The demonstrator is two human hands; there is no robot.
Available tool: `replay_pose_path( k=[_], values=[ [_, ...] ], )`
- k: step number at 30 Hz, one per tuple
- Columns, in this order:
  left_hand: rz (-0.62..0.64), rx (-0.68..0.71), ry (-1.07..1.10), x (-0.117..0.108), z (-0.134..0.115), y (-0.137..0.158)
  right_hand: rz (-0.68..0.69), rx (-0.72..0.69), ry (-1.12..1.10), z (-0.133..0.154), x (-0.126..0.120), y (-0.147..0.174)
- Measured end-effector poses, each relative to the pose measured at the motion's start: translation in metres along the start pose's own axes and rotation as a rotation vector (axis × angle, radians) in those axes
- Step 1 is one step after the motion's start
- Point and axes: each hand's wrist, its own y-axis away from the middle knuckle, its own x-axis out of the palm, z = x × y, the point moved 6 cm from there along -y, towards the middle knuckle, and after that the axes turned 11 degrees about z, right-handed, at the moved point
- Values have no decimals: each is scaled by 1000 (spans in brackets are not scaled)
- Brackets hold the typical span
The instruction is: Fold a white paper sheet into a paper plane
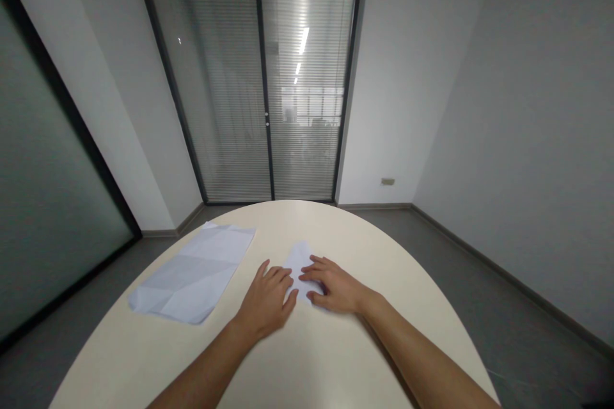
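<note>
Folded white paper (298, 263) lies pressed flat under open left hand (267, 298) and right hand (336, 287).

The table (374, 332) is plain cream. Near its middle, a small white paper (298, 261) has no print. To the left a larger sheet (194, 271) is pale bluish white, crossed by greyer fold bands. Far off, the door (259, 89) has dark frames and grey striped blinds; walls (527, 108) are light grey.

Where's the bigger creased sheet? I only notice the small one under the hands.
In the head view, the creased sheet lies flat on the table's left side, apart from the left hand.
</note>
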Motion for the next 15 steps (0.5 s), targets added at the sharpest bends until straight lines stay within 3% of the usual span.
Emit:
replay_pose_path(
  k=[8,15],
  values=[
    [-18,-126,-3,14,22,0,-36,-111,-19,17,-6,0],
    [-50,-30,93,4,11,0,-12,-101,3,13,4,0]
  ],
)
